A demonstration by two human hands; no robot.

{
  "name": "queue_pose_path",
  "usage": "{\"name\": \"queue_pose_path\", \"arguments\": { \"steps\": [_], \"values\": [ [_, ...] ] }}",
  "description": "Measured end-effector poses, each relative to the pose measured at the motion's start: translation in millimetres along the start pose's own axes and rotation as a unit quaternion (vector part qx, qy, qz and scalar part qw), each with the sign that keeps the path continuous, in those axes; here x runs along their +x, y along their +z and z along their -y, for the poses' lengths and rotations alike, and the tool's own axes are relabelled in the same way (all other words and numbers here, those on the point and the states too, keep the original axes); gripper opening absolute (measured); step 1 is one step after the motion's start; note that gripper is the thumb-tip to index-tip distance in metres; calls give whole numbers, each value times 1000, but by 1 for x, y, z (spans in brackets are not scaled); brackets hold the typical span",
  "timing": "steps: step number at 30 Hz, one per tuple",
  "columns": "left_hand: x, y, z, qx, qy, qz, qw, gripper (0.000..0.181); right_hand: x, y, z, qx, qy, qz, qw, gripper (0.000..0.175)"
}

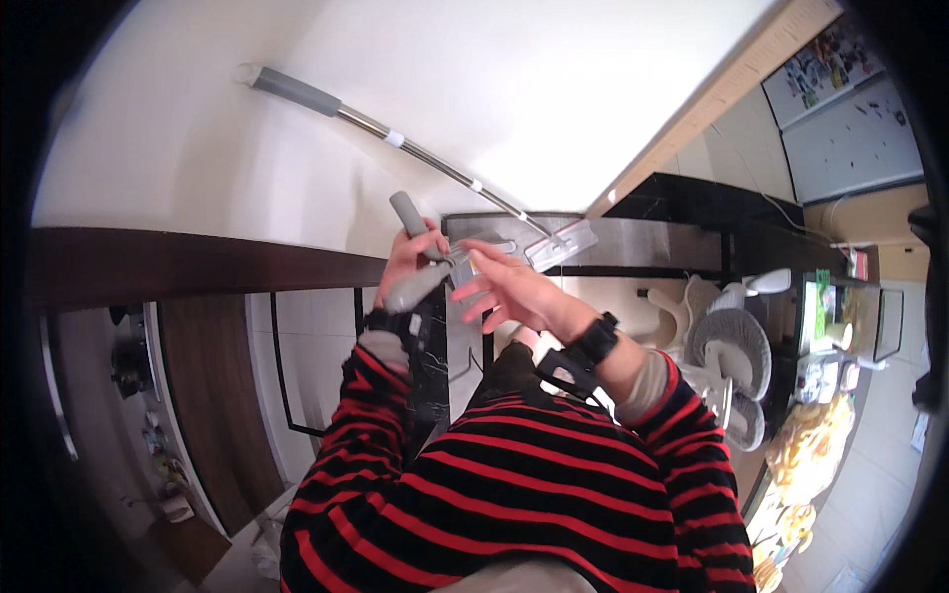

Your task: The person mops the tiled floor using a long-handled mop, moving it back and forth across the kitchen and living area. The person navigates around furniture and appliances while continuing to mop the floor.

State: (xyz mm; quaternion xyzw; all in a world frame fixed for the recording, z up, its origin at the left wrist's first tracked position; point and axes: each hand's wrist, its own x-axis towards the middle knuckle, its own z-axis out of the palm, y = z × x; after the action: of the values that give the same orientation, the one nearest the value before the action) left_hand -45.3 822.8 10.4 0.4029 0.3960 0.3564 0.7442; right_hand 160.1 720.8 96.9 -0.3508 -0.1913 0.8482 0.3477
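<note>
My left hand [408, 256] is closed around a grey-handled tool [408, 213], perhaps a hand brush; its pale, rounded end [417, 287] points down toward my left wrist. Just right of it, my right hand [511, 289] has its fingers spread, with nothing plainly held. The right fingertips are near the tool, and contact cannot be told. Beyond my hands, a flat mop [437, 163] with a grey grip and metal pole leans on the white wall. Its flat head [561, 246] rests at the wall's base.
A white wall [578, 96] rises in front, with a light wooden edge [704, 111] at its right. Grey cushioned seats [730, 352] and a lit aquarium [823, 315] stand to the right. A dark brown door [211, 370] is at the left.
</note>
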Motion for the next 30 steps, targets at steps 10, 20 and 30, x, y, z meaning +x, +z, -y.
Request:
{"name": "queue_pose_path", "arguments": {
  "steps": [10, 20, 30],
  "values": [
    [-122, 98, 43, 17, 90, -209, 974, 12, -65, 43, -71, 86, 56, 14, 995, 30],
    [-328, 184, 57, 748, 254, -49, 612, 65, -244, -1, -175, -91, 113, 5, 989, 10],
    [-361, 244, 143, 733, 20, 203, 648, 18, -344, -36, -216, -212, 122, -56, 968, 9]
  ]
}}
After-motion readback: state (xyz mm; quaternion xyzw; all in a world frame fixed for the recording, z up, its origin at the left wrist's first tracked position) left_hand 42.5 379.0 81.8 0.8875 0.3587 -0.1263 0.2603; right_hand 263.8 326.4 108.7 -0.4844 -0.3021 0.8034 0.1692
